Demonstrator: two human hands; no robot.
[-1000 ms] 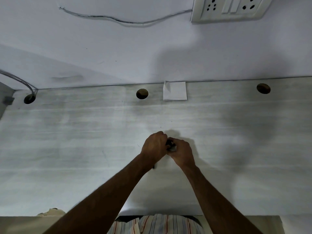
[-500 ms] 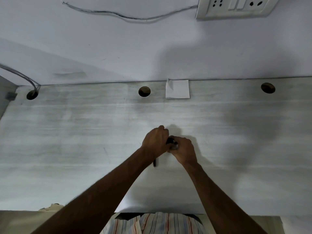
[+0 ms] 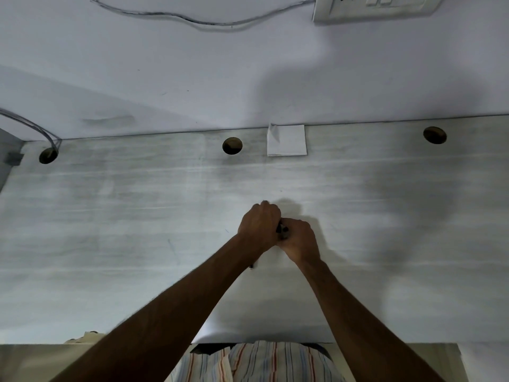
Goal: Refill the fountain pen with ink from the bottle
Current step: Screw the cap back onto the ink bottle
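My left hand (image 3: pixel 259 227) and my right hand (image 3: pixel 298 239) meet knuckle to knuckle over the middle of the grey desk (image 3: pixel 110 216). The left hand is curled in a fist round a dark fountain pen; only the pen's end (image 3: pixel 252 267) shows, poking out below the wrist. Between the two hands sits a small dark round thing (image 3: pixel 283 232), which looks like the top of the ink bottle. My right hand's fingers are curled round it. The rest of the bottle and the pen is hidden by the hands.
A folded white paper (image 3: pixel 286 140) lies at the desk's back edge against the wall. Three round cable holes (image 3: pixel 232 145) run along that edge, the left one with a cable. A socket plate (image 3: pixel 371 6) hangs on the wall. The desk's front edge is close to my striped shirt.
Both hands have stayed together at the same spot on the desk, shifting only slightly. The pen's end has come into view below my left wrist.
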